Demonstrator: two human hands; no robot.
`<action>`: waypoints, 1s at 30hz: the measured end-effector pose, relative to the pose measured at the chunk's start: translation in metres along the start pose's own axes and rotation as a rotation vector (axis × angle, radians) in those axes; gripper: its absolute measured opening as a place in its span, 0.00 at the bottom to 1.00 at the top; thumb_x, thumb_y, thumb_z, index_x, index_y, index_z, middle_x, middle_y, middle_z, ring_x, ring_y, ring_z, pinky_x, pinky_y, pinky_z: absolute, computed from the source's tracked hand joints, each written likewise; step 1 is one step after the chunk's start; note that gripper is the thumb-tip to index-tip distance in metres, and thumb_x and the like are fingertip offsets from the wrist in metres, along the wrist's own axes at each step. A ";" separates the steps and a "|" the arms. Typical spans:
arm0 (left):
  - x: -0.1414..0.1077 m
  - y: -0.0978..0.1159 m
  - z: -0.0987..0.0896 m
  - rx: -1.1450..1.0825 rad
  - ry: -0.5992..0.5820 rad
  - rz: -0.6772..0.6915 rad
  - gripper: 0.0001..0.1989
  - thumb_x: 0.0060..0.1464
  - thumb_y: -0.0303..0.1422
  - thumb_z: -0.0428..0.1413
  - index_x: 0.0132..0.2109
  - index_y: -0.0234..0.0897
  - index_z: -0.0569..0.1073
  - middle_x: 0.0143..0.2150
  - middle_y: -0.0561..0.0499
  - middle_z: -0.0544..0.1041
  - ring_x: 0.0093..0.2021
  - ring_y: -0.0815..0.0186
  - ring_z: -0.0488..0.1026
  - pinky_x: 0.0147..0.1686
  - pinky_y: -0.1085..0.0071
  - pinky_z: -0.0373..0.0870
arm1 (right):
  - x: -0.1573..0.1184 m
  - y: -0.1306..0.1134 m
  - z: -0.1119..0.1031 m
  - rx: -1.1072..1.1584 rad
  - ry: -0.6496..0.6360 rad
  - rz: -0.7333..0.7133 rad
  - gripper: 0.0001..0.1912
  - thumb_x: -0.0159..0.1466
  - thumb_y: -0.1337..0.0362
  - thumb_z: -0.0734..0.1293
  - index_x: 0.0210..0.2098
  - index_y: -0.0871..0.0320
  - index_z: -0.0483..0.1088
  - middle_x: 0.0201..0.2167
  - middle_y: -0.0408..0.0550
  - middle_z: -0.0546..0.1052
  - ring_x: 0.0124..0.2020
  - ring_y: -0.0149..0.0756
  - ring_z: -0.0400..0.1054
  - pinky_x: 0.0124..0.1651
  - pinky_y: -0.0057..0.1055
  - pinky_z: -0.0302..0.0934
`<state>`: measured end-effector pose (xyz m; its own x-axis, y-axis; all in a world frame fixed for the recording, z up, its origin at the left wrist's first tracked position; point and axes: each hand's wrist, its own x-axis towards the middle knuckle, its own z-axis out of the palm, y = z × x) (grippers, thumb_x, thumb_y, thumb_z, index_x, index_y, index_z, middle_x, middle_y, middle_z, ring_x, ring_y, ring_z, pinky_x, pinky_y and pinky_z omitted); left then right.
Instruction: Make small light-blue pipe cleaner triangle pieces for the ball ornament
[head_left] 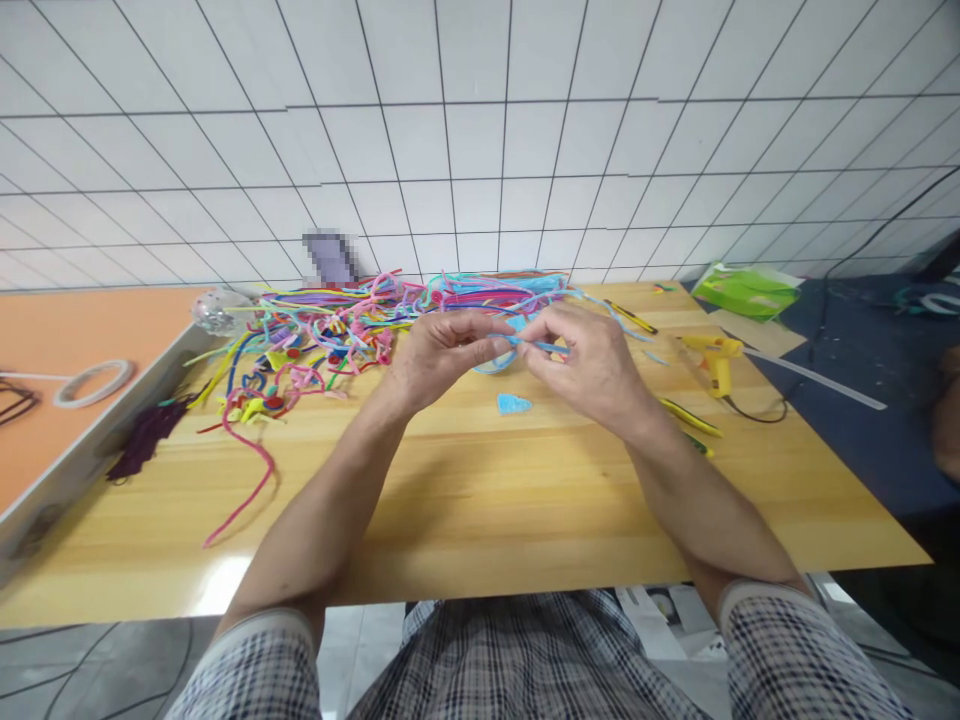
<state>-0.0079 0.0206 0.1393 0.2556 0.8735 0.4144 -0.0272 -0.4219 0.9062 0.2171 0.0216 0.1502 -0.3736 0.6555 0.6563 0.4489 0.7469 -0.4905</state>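
Observation:
Above the middle of the wooden table, my left hand [442,358] and my right hand [581,362] are close together, fingertips nearly touching. Both pinch a light blue pipe cleaner [498,364], which curves in a loop below the fingertips; a straight part runs through the right fingers. Just below the hands, a small light blue tapered piece [514,404] lies flat on the wood. Behind the hands, partly hidden by them, is a bundle of colourful pipe cleaners [502,292].
Tangled pipe cleaners [300,350] spread over the left of the wooden table [465,520]. A yellow glue gun [716,362], yellow cutters [691,417] and a green packet [750,290] lie right. A tape roll [94,384] rests on the orange surface. A person's arm shows at the far right edge.

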 end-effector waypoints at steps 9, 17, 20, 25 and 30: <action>-0.004 -0.006 0.020 -0.174 0.328 0.005 0.18 0.44 0.49 0.84 0.37 0.45 0.93 0.35 0.49 0.91 0.34 0.63 0.84 0.38 0.68 0.80 | 0.003 0.011 0.001 0.447 0.230 0.206 0.19 0.66 0.52 0.82 0.51 0.47 0.79 0.41 0.42 0.82 0.42 0.40 0.78 0.48 0.38 0.76; -0.007 -0.011 0.036 -0.247 0.409 0.022 0.21 0.42 0.50 0.84 0.37 0.43 0.92 0.38 0.48 0.91 0.37 0.60 0.87 0.44 0.63 0.83 | 0.003 0.002 0.025 0.737 0.162 0.326 0.24 0.60 0.42 0.85 0.37 0.52 0.79 0.36 0.44 0.85 0.39 0.40 0.80 0.44 0.38 0.77; -0.007 -0.012 0.040 -0.255 0.397 0.012 0.23 0.42 0.52 0.84 0.37 0.42 0.91 0.37 0.49 0.91 0.37 0.62 0.86 0.44 0.65 0.82 | 0.002 0.001 0.026 0.703 0.212 0.336 0.24 0.60 0.41 0.85 0.36 0.51 0.79 0.33 0.44 0.85 0.39 0.41 0.80 0.44 0.38 0.77; -0.005 -0.011 0.035 -0.234 0.265 -0.052 0.23 0.45 0.53 0.82 0.39 0.40 0.91 0.39 0.48 0.91 0.39 0.63 0.84 0.44 0.67 0.79 | 0.002 0.008 0.021 0.587 0.182 0.329 0.18 0.63 0.47 0.82 0.35 0.53 0.78 0.32 0.43 0.82 0.36 0.38 0.77 0.41 0.37 0.74; -0.005 -0.008 0.025 -0.147 0.179 -0.094 0.24 0.44 0.52 0.83 0.37 0.39 0.88 0.36 0.49 0.88 0.36 0.65 0.79 0.41 0.67 0.76 | 0.002 0.015 0.016 0.413 0.106 0.281 0.17 0.63 0.50 0.81 0.33 0.53 0.76 0.29 0.41 0.79 0.32 0.36 0.72 0.38 0.36 0.68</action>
<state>0.0154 0.0137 0.1280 0.0885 0.9420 0.3237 -0.1551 -0.3080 0.9387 0.2101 0.0360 0.1350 -0.1903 0.8386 0.5104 0.1538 0.5389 -0.8282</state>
